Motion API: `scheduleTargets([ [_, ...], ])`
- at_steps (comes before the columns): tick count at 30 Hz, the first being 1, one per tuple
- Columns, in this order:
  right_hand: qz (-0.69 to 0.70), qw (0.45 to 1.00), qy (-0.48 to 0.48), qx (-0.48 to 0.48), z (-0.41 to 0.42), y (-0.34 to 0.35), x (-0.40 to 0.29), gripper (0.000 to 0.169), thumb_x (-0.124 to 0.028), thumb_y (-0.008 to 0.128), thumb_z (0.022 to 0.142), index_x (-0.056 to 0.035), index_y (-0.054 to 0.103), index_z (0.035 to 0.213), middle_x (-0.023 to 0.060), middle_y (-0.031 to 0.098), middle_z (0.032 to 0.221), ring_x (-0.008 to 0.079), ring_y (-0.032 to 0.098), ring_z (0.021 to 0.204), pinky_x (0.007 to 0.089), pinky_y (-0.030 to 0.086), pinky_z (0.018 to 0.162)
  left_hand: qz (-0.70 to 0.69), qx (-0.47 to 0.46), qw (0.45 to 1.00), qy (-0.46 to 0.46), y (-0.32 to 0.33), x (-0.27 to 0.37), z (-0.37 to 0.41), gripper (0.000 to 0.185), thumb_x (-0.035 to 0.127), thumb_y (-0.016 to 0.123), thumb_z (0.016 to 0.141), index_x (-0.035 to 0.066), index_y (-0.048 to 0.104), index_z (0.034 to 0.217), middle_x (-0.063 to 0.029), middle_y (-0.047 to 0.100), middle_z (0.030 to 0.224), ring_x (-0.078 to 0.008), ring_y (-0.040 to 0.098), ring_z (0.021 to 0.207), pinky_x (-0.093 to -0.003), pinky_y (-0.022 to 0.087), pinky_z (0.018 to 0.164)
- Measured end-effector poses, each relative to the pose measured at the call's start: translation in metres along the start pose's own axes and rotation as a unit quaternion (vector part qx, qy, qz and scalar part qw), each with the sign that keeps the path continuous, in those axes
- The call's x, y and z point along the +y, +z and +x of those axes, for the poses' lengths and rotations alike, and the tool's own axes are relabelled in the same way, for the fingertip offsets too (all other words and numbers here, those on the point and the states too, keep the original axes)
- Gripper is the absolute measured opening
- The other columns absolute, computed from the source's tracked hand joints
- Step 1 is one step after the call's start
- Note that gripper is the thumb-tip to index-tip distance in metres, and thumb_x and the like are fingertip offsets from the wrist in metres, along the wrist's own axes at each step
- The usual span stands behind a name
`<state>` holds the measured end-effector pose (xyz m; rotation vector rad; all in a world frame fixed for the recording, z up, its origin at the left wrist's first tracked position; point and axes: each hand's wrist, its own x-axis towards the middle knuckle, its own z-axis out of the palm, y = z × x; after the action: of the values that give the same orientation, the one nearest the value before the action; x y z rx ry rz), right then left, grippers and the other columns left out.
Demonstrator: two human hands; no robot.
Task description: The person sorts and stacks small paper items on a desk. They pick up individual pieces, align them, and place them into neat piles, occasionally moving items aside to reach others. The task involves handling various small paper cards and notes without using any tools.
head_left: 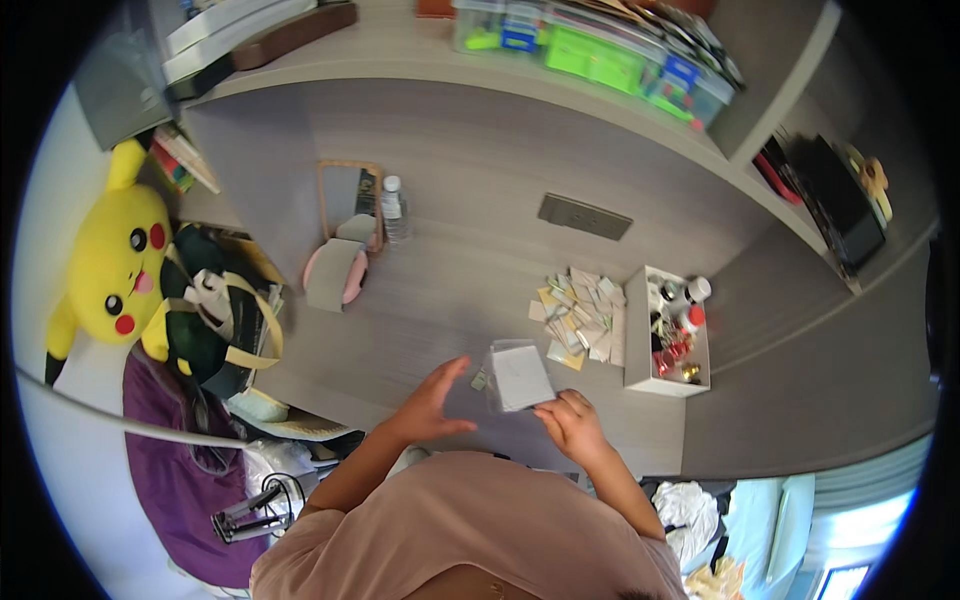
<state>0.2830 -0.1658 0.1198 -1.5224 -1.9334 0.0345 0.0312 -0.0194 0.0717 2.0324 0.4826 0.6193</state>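
Observation:
Between thumb and fingers, my right hand (574, 426) grips the lower right corner of a squarish white card-like sheet (523, 377) with clear plastic around its edges, perhaps a sleeve. My left hand (435, 405) is apart from it on the left, thumb and fingers spread, nothing in its grasp. A small greenish piece (479, 379) lies by the left edge of the plastic; I cannot tell what it is. Beyond the sheet, a loose heap of small paper pieces or packets (581, 319), mostly cream and white, is spread on the desk (420, 322).
Right of the heap stands a white open box (637, 337) of bottles and small jars. A clear water bottle (393, 210), a framed mirror (341, 195) and a grey-and-pink object (335, 274) stand back left. A shelf (420, 64) overhangs the desk; a yellow plush toy (120, 262) sits left.

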Motion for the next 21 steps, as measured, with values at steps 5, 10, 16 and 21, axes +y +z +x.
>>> scheduleTargets([
  [5, -0.006, 0.999, -0.049, 0.006, 0.029, -0.024, -0.026, 0.015, -0.012, 0.075, 0.078, -0.0058, 0.066, 0.089, 0.0126, 0.06, 0.083, 0.0316, 0.059, 0.076, 0.04, 0.05, 0.068, 0.026, 0.033, 0.996, 0.077, -0.001, 0.01, 0.009, 0.097, 0.036, 0.077, 0.078, 0.002, 0.021, 0.148, -0.0215, 0.034, 0.146, -0.0365, 0.039, 0.132, -0.0433, 0.033, 0.109],
  [10, -0.035, 0.988, -0.148, 0.02, 0.096, -0.079, -0.064, 0.016, -0.011, 0.075, 0.077, -0.0057, 0.066, 0.089, 0.0094, 0.056, 0.08, 0.0283, 0.059, 0.075, 0.0372, 0.048, 0.063, -0.108, 0.148, 0.975, 0.122, -0.02, 0.025, 0.006, 0.084, 0.034, 0.067, 0.087, 0.001, 0.02, 0.148, -0.0191, 0.033, 0.147, -0.0321, 0.043, 0.126, -0.0434, 0.035, 0.105],
  [16, 0.05, 0.97, -0.233, 0.051, 0.217, -0.137, -0.127, 0.008, -0.004, 0.066, 0.085, -0.0002, 0.063, 0.091, 0.012, 0.065, 0.084, 0.0215, 0.06, 0.072, 0.0297, 0.048, 0.065, -0.096, 0.316, 0.942, 0.063, -0.058, 0.032, -0.022, 0.067, 0.027, 0.063, 0.09, 0.002, 0.032, 0.143, -0.0146, 0.039, 0.141, -0.0255, 0.049, 0.116, -0.0397, 0.039, 0.1],
  [21, 0.023, 0.977, -0.192, 0.086, 0.304, -0.157, -0.168, 0.013, -0.01, 0.06, 0.093, 0.0011, 0.061, 0.098, -0.0017, 0.057, 0.08, 0.0048, 0.049, 0.072, 0.0196, 0.042, 0.065, -0.082, 0.356, 0.931, 0.012, -0.069, 0.027, -0.044, 0.057, 0.017, 0.059, 0.093, 0.004, 0.033, 0.143, -0.0127, 0.039, 0.142, -0.0217, 0.05, 0.114, -0.0369, 0.038, 0.1],
])
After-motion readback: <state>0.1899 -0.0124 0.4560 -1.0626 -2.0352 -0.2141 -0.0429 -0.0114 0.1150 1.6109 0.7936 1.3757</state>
